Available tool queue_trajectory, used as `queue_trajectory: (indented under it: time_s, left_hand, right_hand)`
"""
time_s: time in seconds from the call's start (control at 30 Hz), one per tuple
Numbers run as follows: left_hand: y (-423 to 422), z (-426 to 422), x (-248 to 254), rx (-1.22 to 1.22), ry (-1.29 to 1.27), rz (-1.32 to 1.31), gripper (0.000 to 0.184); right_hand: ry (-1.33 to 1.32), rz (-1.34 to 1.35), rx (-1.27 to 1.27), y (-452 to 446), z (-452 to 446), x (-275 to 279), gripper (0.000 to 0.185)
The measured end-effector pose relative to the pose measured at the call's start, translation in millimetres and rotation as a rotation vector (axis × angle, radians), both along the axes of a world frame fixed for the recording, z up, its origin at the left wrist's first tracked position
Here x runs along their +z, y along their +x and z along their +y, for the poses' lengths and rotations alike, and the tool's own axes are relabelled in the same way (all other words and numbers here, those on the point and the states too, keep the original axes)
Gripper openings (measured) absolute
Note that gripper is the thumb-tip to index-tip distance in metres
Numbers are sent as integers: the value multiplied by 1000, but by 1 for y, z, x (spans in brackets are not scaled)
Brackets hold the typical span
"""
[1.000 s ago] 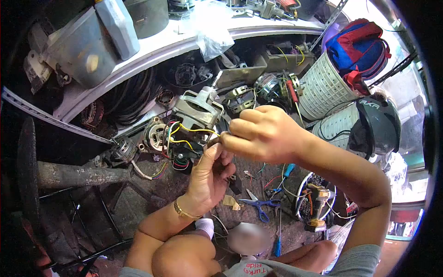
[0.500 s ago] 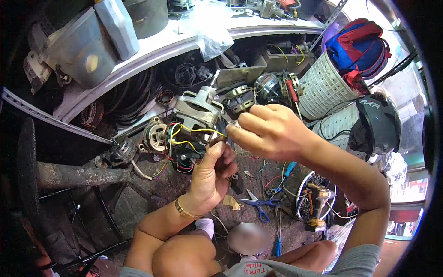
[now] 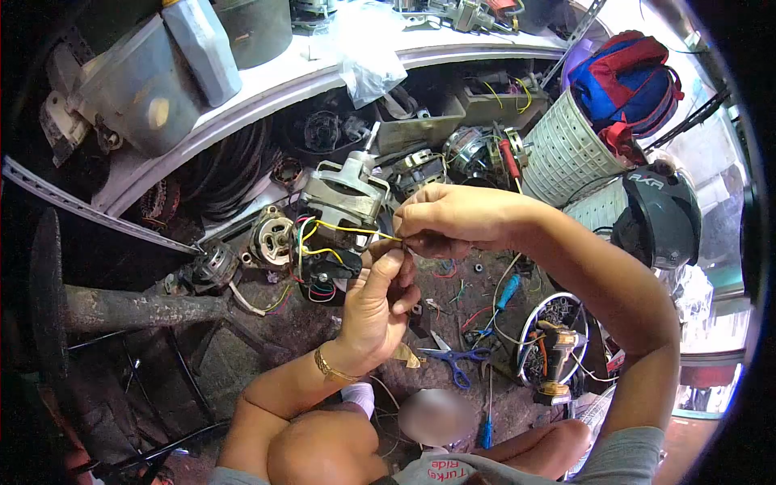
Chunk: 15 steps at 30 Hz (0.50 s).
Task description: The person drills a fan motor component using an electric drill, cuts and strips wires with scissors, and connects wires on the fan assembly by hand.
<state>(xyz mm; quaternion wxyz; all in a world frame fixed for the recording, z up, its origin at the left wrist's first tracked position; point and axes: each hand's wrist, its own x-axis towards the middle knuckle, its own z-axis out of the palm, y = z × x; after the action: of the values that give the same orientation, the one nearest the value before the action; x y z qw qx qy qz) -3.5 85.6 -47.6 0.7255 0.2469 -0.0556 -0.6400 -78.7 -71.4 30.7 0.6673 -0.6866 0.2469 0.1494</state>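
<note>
A metal electric motor (image 3: 343, 194) with a shaft pointing up stands in front of me. Yellow, red, green and white wires come out of its lower side. One yellow wire (image 3: 343, 228) stretches right to my fingertips. My left hand (image 3: 376, 303), with a gold bracelet on its wrist, is closed in a pinch at the wire's end. My right hand (image 3: 444, 217) is closed too, its fingertips meeting the left ones on that wire. The exact tip of the wire is hidden between the fingers. Just below the motor hangs a black part (image 3: 335, 264).
Blue-handled scissors (image 3: 457, 356), a blue screwdriver (image 3: 508, 291) and a cordless drill (image 3: 559, 356) lie to the right on the floor. Other motors (image 3: 273, 236) surround the work. Behind are metal boxes (image 3: 420, 133), a white basket (image 3: 562, 149) and a helmet (image 3: 659, 214).
My right hand has come down and turned, so its fingers now meet the left fingertips at the yellow wire. The left hand has stayed nearly in place.
</note>
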Motion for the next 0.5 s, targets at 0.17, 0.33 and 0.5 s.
queue_trajectory:
  time_s: [0.17,0.33,0.5]
  left_hand:
    - [1,-1,-3,39,-36,39,12]
    - [-1,-1,-3,61,11,26,11]
    - [-4,-1,-3,80,-9,-2,11]
  right_hand:
    - [-346,-435,-329,-8,18,-18,11]
    - [-615,-339,-343,-22,43,-3,14]
    - [-444,-319,-354,-20,42,-8,16]
